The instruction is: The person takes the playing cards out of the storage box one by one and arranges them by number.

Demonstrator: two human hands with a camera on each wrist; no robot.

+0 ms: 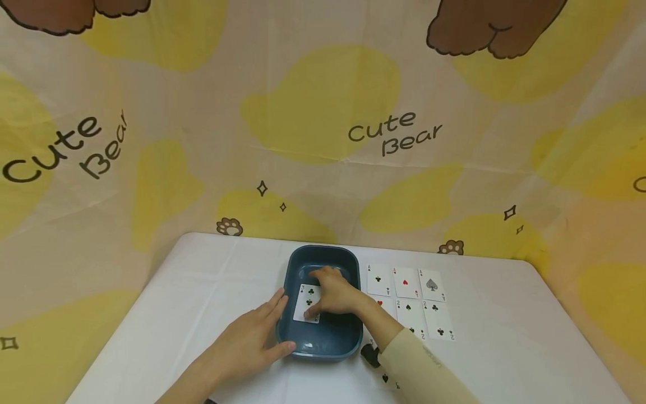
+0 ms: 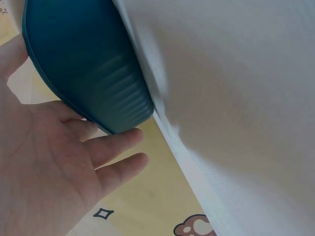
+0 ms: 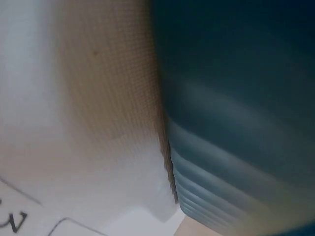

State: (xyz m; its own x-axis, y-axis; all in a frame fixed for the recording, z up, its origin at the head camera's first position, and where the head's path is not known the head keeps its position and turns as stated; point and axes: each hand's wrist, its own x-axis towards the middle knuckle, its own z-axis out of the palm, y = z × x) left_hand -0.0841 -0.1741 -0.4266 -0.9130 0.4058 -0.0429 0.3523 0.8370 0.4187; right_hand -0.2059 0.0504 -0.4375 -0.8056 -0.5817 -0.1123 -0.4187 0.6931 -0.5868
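A dark blue rectangular tray (image 1: 323, 354) sits on the white table. Inside it lies a three of clubs playing card (image 1: 304, 300). My right hand (image 1: 335, 292) reaches into the tray over the card, fingers and thumb spread; the thumb touches the card's lower part, and the hand covers its right edge. At the tray's left side, my left hand (image 1: 247, 336) rests its nearly straight fingers on the rim, with the thumb at the near left corner. The left wrist view shows the same left hand (image 2: 54, 162) against the tray's ribbed outer wall (image 2: 108, 93). The right wrist view does not show the right hand.
Rows of playing cards lie right of the tray: ace of clubs (image 1: 378, 280), ace of hearts (image 1: 406, 283), ace of spades (image 1: 431, 286), then several twos, including a two of clubs (image 1: 438, 322). My right sleeve (image 1: 424, 365) partly covers a nearer card. A patterned cloth hangs behind.
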